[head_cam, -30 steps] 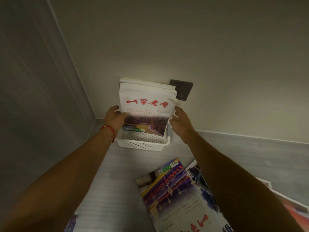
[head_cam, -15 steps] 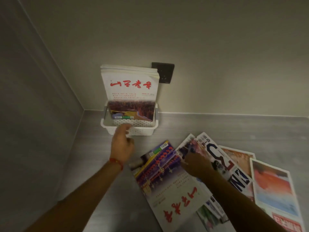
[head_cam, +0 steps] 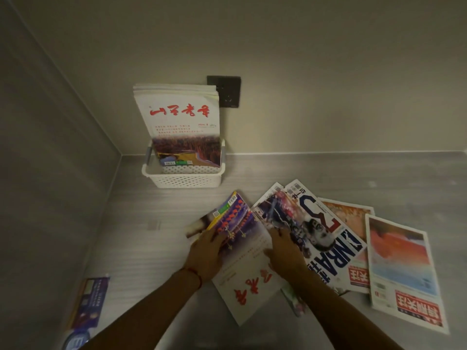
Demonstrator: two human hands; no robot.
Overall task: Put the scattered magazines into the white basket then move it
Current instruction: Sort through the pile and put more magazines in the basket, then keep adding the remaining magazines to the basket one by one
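Observation:
The white basket [head_cam: 184, 179] stands on the grey surface against the back wall, near the corner. Several magazines [head_cam: 177, 117] stand upright in it; the front one is white with red characters. A white magazine with red characters and a purple photo [head_cam: 242, 263] lies nearer me on top of other scattered magazines. My left hand [head_cam: 206, 253] holds its left edge, fingers over the cover. My right hand [head_cam: 285, 251] holds its right edge, thumb on the cover. An NBA magazine [head_cam: 328, 238] lies just to the right.
Two more magazines, an orange one [head_cam: 348, 213] and a red-and-blue one [head_cam: 404, 269], lie further right. A dark blue magazine [head_cam: 88, 301] lies at the lower left by the side wall. A dark wall socket [head_cam: 227, 92] sits behind the basket.
Both hands left the magazines in the basket and came down. They now hold the white magazine with the purple photo. The view tilted down onto the scattered pile.

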